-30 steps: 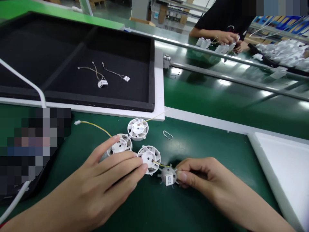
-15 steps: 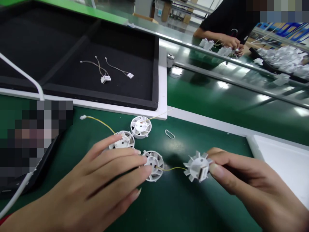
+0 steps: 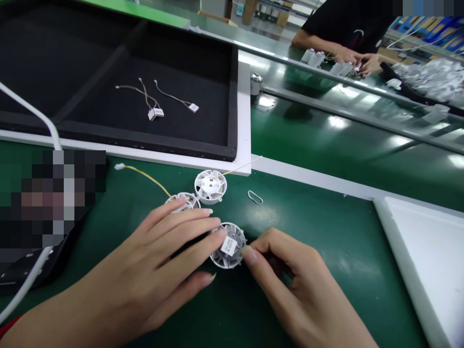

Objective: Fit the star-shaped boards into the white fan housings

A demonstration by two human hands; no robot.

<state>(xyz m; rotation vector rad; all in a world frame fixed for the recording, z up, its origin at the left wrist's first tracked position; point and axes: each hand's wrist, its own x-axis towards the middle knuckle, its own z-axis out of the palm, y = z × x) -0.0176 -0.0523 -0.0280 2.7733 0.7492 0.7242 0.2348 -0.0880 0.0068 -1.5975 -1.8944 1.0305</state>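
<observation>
A finned white disc with a square label (image 3: 229, 246) lies over the nearest round fan housing (image 3: 222, 263). Pinched at that disc's right edge are the thumb and forefinger of my right hand (image 3: 290, 275). My left hand (image 3: 159, 256) is spread palm down, its fingertips touching the left side of the same housing. Partly under its upper fingers sits a second housing (image 3: 195, 201), with a yellow wire ending in a white connector (image 3: 119, 166). A third housing (image 3: 210, 186) stands just behind, touching nothing of my hands.
A black tray with a white border (image 3: 243, 111) holds several wired parts (image 3: 155, 113). A small white loop (image 3: 255, 197) lies right of the housings. White foam box (image 3: 424, 251) at right; white cable (image 3: 54, 130) at left. Across the rail, a person's hands (image 3: 362, 63) handle parts.
My right hand has moved left and brought the finned disc onto the nearest housing. The yellow wire between them is now out of sight. My left hand has stayed almost in place.
</observation>
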